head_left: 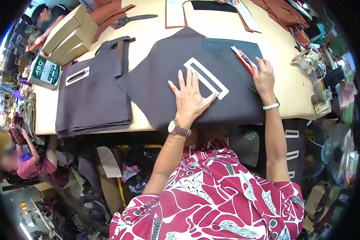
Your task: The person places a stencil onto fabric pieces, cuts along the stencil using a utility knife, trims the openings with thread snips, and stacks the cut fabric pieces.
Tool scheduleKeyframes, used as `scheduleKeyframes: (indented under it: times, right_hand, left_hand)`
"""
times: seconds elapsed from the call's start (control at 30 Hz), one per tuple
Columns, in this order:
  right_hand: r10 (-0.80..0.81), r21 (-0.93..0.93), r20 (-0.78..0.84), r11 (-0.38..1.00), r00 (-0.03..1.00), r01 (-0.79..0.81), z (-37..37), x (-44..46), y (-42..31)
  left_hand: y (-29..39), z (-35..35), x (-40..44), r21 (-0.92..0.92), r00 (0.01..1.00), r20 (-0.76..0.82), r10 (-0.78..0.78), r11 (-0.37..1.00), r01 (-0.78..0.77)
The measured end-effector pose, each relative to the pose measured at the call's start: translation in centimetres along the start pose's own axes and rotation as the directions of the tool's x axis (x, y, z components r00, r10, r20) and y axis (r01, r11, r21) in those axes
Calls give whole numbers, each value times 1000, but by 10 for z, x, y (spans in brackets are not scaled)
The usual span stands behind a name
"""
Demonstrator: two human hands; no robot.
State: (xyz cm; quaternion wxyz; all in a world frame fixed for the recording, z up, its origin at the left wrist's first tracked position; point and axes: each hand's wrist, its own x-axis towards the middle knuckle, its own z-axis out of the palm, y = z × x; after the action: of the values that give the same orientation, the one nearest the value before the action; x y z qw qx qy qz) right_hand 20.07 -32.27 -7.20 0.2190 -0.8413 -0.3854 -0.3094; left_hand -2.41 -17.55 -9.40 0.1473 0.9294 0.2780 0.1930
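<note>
My left hand [191, 93] lies with fingers spread on a dark brown sheet [160, 72], pressing on one side of a white rectangular frame template [207, 79]. Its thumb reaches the template's lower corner. To the right, my right hand [264, 78] has its fingers closed round the rear end of a red box cutter [243, 59], whose tip points up and left. The cutter is over a dark green cutting mat [224, 43], which lies partly on the brown sheet. A small dark object [252, 89], too unclear to name, sits beside my right wrist.
A stack of dark sheets [94, 100] at left carries a small white template [78, 76] and a dark bar [119, 60]. Beyond are a green-white box [45, 72], cardboard boxes [70, 36], scissors [136, 18] and brown pieces [108, 16]. Other people work nearby; a co-worker's hand [224, 1] shows at the far edge.
</note>
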Motion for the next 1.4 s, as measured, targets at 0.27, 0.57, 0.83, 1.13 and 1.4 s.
scheduleKeyframes:
  times: [0.27, 0.57, 0.83, 1.13, 1.4]
  right_hand:
    - [-15, 99, 297, 995, 955, -15, -71, -38, -20]
    - [-14, 202, 120, 979, 993, -10, -56, -68, -20]
    - [53, 244, 154, 966, 987, -89, -57, -69, -18]
    - [25, 267, 86, 963, 996, -47, -57, -73, -22]
    - [42, 260, 74, 964, 996, -60, -55, -72, -22]
  left_hand:
    - [0, -2, 0, -29, 1000, 8, -21, 999, 22]
    - [-3, -5, 2, -3, 999, 26, -22, 1000, 22]
    - [-3, -4, 1, 52, 1000, 19, -16, 999, 15]
    - [-5, -4, 1, -67, 1000, 4, -23, 997, 23]
    - [-4, -2, 2, -113, 1000, 4, -26, 993, 27]
